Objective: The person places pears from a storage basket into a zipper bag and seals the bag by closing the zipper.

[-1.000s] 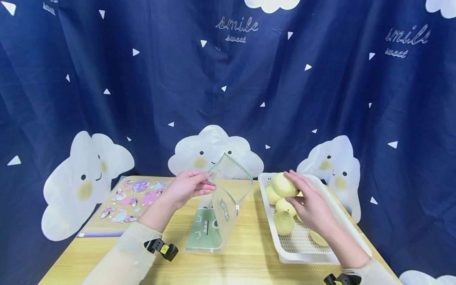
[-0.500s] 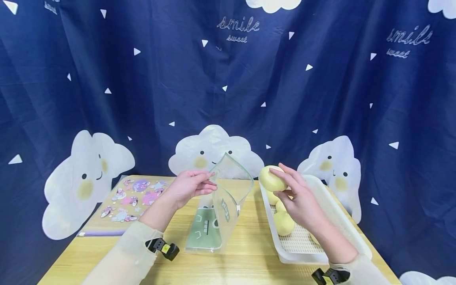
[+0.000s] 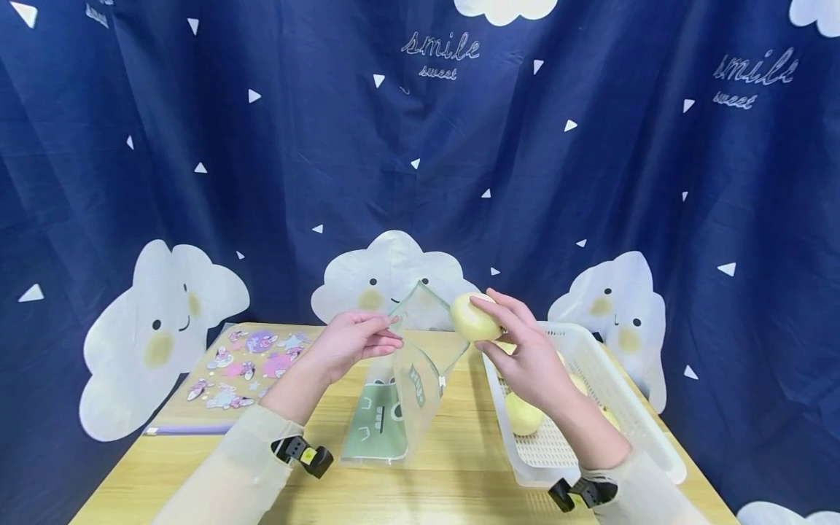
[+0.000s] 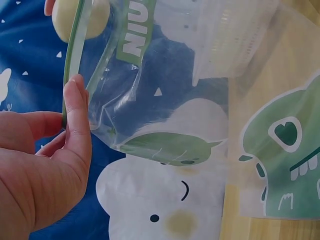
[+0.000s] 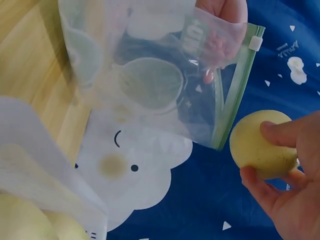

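My left hand point(image 3: 357, 343) pinches the green-edged rim of a clear zipper bag point(image 3: 423, 379) printed with a green cartoon monster. The bag's mouth gapes, and a white slider shows on its zip in the right wrist view. With fingers and thumb my right hand point(image 3: 528, 350) grips a pale yellow round fruit, apparently a pear point(image 3: 474, 318), right beside the bag's mouth. In the right wrist view the pear point(image 5: 262, 144) is close to the zip edge, outside the bag. More pears point(image 3: 523, 414) lie in the white basket point(image 3: 656, 445) beneath my right forearm, which partly hides them.
A second clear zipper bag point(image 3: 230, 375) with pink and purple prints and a purple slider edge lies flat at the table's left. A blue curtain point(image 3: 420, 182) with white clouds hangs behind the wooden table point(image 3: 459, 474).
My right hand has carried the pear up and left from over the basket to the bag's mouth. The left hand and the bag have stayed almost in place.
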The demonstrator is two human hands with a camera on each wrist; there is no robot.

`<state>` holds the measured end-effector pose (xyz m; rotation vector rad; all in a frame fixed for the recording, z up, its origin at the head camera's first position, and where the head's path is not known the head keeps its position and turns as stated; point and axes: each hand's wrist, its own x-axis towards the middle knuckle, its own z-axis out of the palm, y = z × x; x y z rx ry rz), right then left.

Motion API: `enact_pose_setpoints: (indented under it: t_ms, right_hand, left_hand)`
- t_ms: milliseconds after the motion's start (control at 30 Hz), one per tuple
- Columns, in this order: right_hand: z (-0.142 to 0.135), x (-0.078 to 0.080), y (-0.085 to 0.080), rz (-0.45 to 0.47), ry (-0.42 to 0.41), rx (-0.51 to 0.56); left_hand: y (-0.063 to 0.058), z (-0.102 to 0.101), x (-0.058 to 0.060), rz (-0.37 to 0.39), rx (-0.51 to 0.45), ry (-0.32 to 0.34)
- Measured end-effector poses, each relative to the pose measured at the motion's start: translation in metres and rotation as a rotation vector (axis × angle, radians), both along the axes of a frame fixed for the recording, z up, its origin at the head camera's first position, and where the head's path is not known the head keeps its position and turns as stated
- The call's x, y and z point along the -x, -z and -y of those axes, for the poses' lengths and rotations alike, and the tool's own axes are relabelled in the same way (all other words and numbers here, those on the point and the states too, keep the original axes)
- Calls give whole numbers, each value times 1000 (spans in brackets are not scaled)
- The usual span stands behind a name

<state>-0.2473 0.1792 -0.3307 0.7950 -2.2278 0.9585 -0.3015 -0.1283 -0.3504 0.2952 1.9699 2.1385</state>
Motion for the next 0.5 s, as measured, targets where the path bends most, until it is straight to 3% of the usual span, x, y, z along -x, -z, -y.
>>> enact_pose_setpoints:
  t_ms: [500]
  right_hand:
    - [18,14,-13,129,93,-116]
  left_hand:
    - [-11,-10,-3,-6,7,-20]
